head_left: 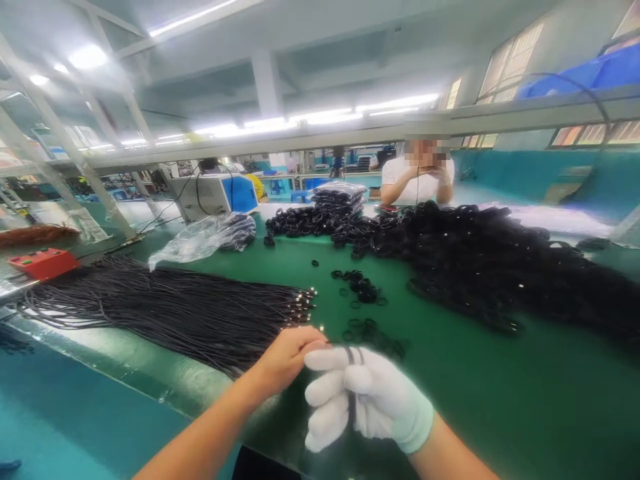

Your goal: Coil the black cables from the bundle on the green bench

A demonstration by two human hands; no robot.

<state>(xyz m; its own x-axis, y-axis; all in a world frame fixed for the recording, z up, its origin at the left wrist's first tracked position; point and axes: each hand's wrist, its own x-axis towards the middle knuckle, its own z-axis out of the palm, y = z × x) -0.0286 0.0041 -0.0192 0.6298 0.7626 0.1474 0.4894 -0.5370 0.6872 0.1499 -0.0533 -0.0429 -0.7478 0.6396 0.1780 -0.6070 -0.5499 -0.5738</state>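
Note:
My bare left hand [290, 357] is closed in a pinch at the right end of a long bundle of black cables [190, 303]; what its fingers hold is too small to make out. Touching or almost touching its fingertips is my right hand [363, 397], in a white glove, with its fingers curled round a black cable loop [352, 407]. Small black rings [367, 290] lie loose on the green table [500, 393] beyond the hands. Metal tips show at the near ends of the bundled cables.
A large heap of coiled black cables [480, 267] covers the right and back. Behind stand a clear plastic bag [205, 237], a blue and white machine [215, 195] and a red box [46, 264] at left. A person in white [397, 172] sits across the table.

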